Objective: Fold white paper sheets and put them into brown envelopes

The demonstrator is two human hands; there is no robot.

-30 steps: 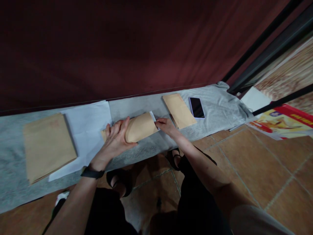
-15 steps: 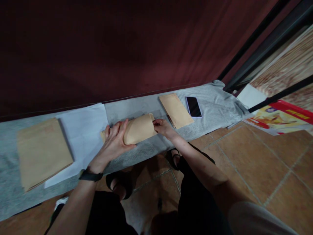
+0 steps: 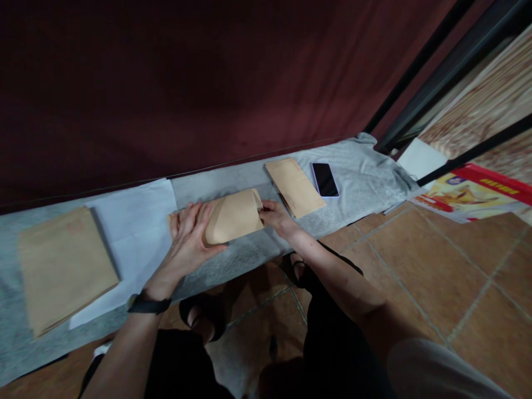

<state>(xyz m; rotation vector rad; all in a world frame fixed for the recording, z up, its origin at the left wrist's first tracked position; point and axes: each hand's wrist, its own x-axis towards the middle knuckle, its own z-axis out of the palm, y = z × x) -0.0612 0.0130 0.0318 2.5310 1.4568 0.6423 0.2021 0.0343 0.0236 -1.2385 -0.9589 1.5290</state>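
A brown paper envelope (image 3: 235,216) lies bowed upward on the grey cloth, with its right end gaping a little. My left hand (image 3: 189,238) holds its left part, fingers over the top and the thumb along the near edge. At the right end, my right hand (image 3: 276,217) has its fingertips pinched at the envelope's mouth; the tips are partly hidden by the paper. Close to the right hand lies a smaller-looking stack of brown envelopes (image 3: 296,187). A larger pile of brown envelopes (image 3: 66,266) rests at the left, partly over white paper sheets (image 3: 133,233).
A phone (image 3: 325,179) lies face up right of the small stack. Grey cloth (image 3: 357,177) covers the narrow bench, backed by a dark red wall (image 3: 233,83). Black bars and a red and yellow printed box (image 3: 469,194) stand at the right. My feet are on the tiled floor (image 3: 399,260).
The envelope's right end gapes slightly more at my right fingers. Both hands keep nearly the same hold, and the whole view has shifted a little.
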